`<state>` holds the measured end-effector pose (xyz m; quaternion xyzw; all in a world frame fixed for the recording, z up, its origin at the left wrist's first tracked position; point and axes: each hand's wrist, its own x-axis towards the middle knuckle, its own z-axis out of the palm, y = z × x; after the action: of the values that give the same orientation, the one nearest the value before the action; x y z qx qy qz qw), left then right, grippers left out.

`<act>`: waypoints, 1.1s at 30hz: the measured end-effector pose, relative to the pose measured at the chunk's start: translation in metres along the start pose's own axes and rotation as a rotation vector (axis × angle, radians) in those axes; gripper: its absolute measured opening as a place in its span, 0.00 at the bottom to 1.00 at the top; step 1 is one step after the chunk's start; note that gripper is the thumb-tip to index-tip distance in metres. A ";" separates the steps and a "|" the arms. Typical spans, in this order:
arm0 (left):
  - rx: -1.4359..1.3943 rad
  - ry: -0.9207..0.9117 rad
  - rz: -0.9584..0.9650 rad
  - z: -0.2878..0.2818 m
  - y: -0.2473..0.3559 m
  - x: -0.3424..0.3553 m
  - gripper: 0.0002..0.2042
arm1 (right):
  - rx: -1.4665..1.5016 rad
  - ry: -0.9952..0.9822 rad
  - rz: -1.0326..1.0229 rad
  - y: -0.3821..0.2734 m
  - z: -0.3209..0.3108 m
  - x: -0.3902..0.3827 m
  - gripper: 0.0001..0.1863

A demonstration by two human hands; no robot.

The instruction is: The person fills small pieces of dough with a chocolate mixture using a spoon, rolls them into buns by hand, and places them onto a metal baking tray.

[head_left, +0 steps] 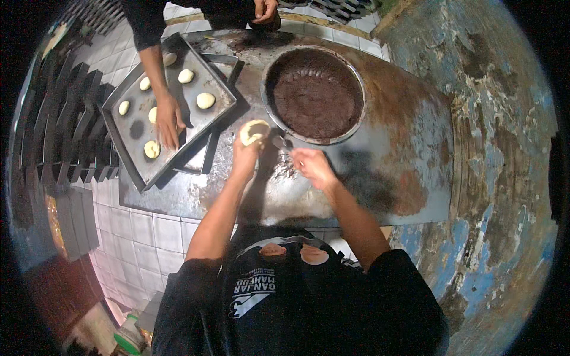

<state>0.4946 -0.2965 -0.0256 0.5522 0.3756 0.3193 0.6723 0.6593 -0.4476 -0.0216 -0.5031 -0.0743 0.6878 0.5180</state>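
My left hand [244,155] holds up a hollowed, pale yellow piece of dough [255,130], cupped in its fingers. Close by, my right hand [313,166] grips a metal spoon [281,141], whose bowl end is beside the dough. Just beyond the spoon stands a large round metal pan [360,113]. A dark brown, crumbly filling [317,98] lies in it, scooped lower toward the near side. What the spoon carries is too blurred to tell.
At the left, a square metal tray [199,121] with several dough balls [206,100] overlaps another tray [205,155]. Another person's hand [168,118] reaches over it. The metal table [285,207] borders a worn, peeling wall [493,178]. Dark stacked trays [71,118] stand farther left.
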 end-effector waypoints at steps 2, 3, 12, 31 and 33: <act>-0.172 -0.014 -0.213 -0.019 0.001 -0.010 0.22 | -0.924 0.369 -0.352 0.043 -0.021 -0.009 0.12; -0.203 -0.045 -0.192 -0.022 -0.001 -0.014 0.25 | -1.047 0.452 -0.302 0.060 -0.027 -0.007 0.16; 0.131 -0.214 0.087 0.021 -0.027 -0.079 0.31 | -1.323 0.196 -0.792 0.010 0.072 -0.045 0.23; 0.452 -0.296 0.272 0.048 0.075 -0.180 0.21 | -0.563 -0.092 -0.536 0.018 0.036 -0.144 0.11; 0.524 -0.395 0.334 0.026 0.061 -0.183 0.22 | -1.015 -0.065 -0.568 0.017 0.061 -0.159 0.11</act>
<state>0.4218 -0.4528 0.0654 0.8104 0.2123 0.2048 0.5062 0.5947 -0.5552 0.0951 -0.6274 -0.5426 0.4153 0.3735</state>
